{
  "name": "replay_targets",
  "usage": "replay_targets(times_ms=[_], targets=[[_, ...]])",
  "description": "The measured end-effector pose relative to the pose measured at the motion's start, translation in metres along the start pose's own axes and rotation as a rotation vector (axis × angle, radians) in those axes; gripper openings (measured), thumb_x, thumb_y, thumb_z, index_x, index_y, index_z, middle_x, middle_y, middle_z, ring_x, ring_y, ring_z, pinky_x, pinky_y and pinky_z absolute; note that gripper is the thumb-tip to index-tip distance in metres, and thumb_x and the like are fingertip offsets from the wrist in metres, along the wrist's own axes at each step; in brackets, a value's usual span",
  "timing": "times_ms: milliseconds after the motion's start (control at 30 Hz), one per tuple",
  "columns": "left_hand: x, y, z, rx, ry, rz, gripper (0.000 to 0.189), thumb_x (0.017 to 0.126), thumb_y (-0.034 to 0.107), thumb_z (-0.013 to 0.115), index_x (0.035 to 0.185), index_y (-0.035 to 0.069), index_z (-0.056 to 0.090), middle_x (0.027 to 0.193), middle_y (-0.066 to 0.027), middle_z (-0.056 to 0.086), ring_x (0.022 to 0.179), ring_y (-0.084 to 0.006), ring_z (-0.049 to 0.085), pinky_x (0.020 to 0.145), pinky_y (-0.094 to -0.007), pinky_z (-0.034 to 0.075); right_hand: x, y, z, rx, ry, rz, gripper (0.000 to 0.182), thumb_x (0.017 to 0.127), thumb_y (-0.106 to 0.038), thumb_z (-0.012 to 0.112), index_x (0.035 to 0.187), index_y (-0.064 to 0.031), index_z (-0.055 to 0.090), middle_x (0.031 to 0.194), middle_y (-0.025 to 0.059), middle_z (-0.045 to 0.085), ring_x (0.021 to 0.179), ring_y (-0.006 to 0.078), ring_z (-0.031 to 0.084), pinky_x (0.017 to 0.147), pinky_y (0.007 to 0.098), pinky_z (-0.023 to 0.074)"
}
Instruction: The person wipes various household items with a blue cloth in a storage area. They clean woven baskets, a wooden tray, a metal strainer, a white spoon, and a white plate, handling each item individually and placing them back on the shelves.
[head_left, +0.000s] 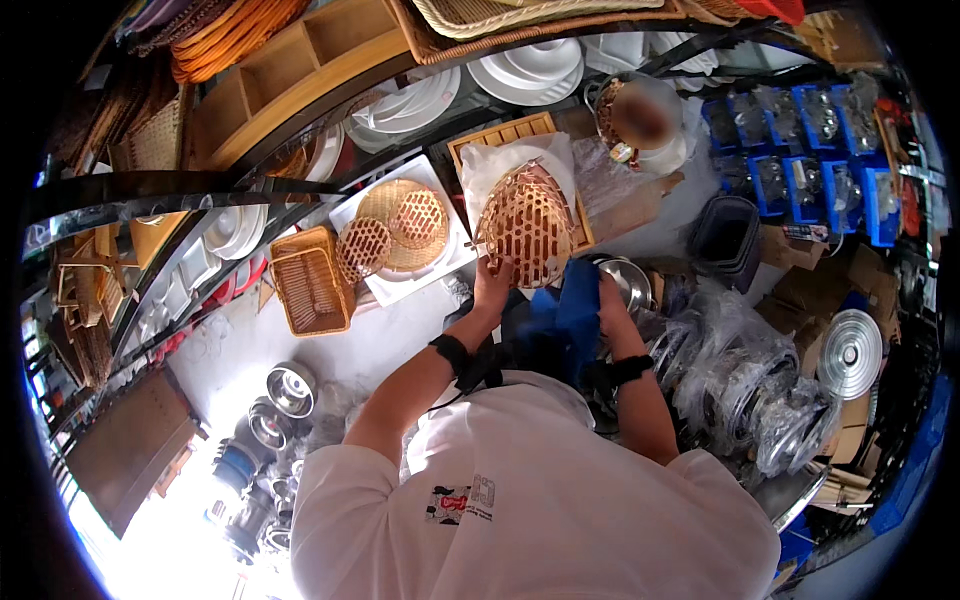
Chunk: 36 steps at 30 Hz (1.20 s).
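My left hand (492, 288) grips the lower left rim of a pointed, openwork woven bamboo basket (527, 232). The basket is tilted, its open-weave surface facing up. In my right hand (613, 303) is a blue cloth (576, 311), partly blurred, close to the basket's lower right edge. Behind the basket, white plastic wrapping (480, 161) lies over a slatted wooden tray (538, 126). On the left, a white tray (420, 176) carries a round woven bamboo tray (373, 196) and two small openwork bamboo pieces (417, 217), one overhanging the edge.
A rectangular wicker basket (309, 281) stands at left. Shelves above hold white dishes (536, 67) and a wooden compartment box (300, 64). At right are dark bins (724, 240), blue parts bins (772, 184) and plastic-wrapped metalware (742, 375). Another person (637, 120) is at the far side.
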<state>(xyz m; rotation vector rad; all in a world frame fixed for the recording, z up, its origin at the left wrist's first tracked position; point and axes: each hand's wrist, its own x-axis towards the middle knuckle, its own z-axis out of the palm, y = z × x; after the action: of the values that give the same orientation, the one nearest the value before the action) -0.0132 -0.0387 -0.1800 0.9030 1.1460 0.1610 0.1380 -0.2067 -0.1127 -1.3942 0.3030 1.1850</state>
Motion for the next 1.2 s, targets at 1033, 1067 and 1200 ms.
replay_targets(times_ms=[1033,1067,1200], targets=[[0.119,-0.083,-0.119,0.206,0.5,-0.11,0.051,0.101,0.04,0.05,0.129,-0.002,0.049,0.111,-0.0247,0.061,0.1,-0.0364,0.06,0.086,-0.0443,0.048,-0.033,-0.074,0.078,-0.639,-0.481,0.086,0.045,0.107,-0.035,0.044,0.143,-0.0091,0.051,0.128,0.0072,0.064,0.108,0.0187,0.066,0.092,0.0327,0.055],[0.133,-0.095,-0.138,0.145,0.496,-0.176,0.045,0.1,0.038,0.052,0.126,0.001,0.052,0.102,-0.0199,0.063,0.089,-0.0309,0.063,0.076,-0.0423,0.051,-0.032,-0.062,0.099,-0.492,-0.498,0.129,0.045,0.107,-0.034,0.045,0.143,-0.0093,0.05,0.128,0.0068,0.064,0.107,0.0182,0.066,0.091,0.0325,0.055],[0.193,-0.146,-0.213,0.119,0.19,-0.238,0.027,0.093,0.025,0.061,0.111,0.005,0.058,0.097,-0.0052,0.06,0.081,-0.0236,0.066,0.074,-0.0366,0.054,0.013,0.026,0.135,-0.41,-0.404,0.196,0.041,0.106,-0.029,0.047,0.141,-0.008,0.051,0.126,0.0058,0.064,0.106,0.0161,0.065,0.092,0.0313,0.0543]])
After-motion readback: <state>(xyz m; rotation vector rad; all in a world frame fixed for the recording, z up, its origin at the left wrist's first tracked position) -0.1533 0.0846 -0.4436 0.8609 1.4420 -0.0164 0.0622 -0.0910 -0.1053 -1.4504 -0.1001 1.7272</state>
